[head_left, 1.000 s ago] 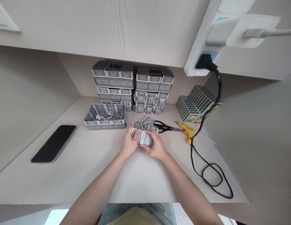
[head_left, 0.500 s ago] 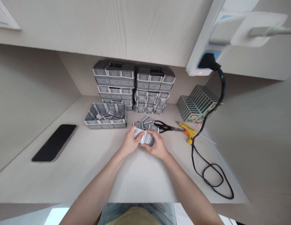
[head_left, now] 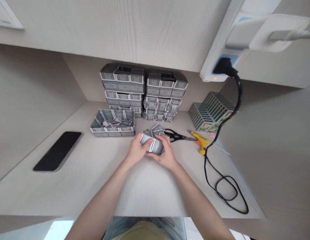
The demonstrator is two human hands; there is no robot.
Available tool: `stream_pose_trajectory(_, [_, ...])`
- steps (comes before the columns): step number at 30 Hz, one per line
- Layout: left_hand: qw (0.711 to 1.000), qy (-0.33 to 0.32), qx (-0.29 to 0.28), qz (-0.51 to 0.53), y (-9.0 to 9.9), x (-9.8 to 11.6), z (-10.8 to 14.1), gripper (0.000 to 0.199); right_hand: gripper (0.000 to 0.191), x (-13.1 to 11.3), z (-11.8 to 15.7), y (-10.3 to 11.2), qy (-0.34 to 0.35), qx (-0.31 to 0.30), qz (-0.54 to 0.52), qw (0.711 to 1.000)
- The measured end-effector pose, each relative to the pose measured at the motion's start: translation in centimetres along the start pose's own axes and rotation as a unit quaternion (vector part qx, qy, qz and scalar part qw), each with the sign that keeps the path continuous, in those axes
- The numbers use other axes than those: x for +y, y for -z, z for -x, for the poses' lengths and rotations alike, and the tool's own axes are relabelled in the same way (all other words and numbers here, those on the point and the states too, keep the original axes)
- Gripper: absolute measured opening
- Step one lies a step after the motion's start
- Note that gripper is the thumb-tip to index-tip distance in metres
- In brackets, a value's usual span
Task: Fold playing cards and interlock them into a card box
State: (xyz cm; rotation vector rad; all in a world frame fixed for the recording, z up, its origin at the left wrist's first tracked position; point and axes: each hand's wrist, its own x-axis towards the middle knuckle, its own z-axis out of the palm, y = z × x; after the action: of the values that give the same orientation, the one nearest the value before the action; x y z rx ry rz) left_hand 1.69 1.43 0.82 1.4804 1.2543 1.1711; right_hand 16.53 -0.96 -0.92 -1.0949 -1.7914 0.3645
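Observation:
Between my two hands is a small piece made of folded playing cards, grey-patterned with a white strip across its middle. My left hand grips its left end, thumb on top. The right end sits in my right hand, with fingers along the far edge and thumb near the front. Just behind the hands lie several loose folded cards, partly hidden. Black-handled scissors rest to their right, blades pointing right toward a yellow glue gun.
An open card box with folded cards inside stands left of my hands. Stacked card boxes rise behind. A black phone lies far left. Green-striped card boxes stand back right. A black cable hangs from a power strip.
Both hands have shifted slightly left with the folded-card piece, and its two patterned halves now sit a little closer to level. Other things stay put; the view has moved slightly.

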Motion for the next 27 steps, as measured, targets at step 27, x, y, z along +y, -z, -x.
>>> stream_pose_trajectory(27, [0.983,0.066,0.128,0.112,1.0,-0.7,-1.6,0.040,0.041,2.3,0.2,1.0,0.002,-0.092,0.160,0.983])
